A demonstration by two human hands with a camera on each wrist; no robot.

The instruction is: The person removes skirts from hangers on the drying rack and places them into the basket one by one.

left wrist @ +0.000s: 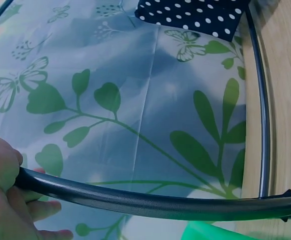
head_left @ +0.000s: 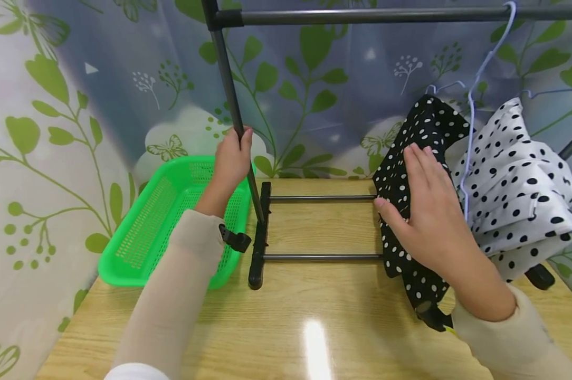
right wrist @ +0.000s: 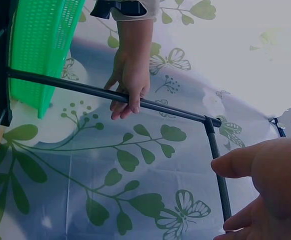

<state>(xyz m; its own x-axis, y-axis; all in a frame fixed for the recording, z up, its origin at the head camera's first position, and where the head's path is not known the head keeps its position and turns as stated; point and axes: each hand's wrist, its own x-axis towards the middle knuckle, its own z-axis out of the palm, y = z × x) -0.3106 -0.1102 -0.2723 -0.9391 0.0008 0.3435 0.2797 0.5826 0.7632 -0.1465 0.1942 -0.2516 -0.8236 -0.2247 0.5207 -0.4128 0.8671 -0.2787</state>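
My left hand (head_left: 231, 158) grips the dark upright pole (head_left: 228, 79) of a clothes rack, thumb in front and fingers behind. In the left wrist view, that hand's fingertips extend loosely past the pole. My right hand (head_left: 430, 221) has its fingers extended, in front of a black cloth garment with white dots (head_left: 428, 121); whether it touches the fabric I cannot tell. Beside that hangs a white garment with black dots (head_left: 514, 184), with lilac wire hangers (head_left: 471, 111) about them. In the right wrist view, nothing lies between my right thumb and fingers.
A green plastic basket (head_left: 139, 232) stands left of the rack's black foot (head_left: 258, 253). The top rail (head_left: 362, 16) spans overhead, with two thin lower bars (head_left: 321, 257) near the wooden tabletop (head_left: 248, 327). A leaf-patterned curtain (head_left: 310, 100) hangs behind.
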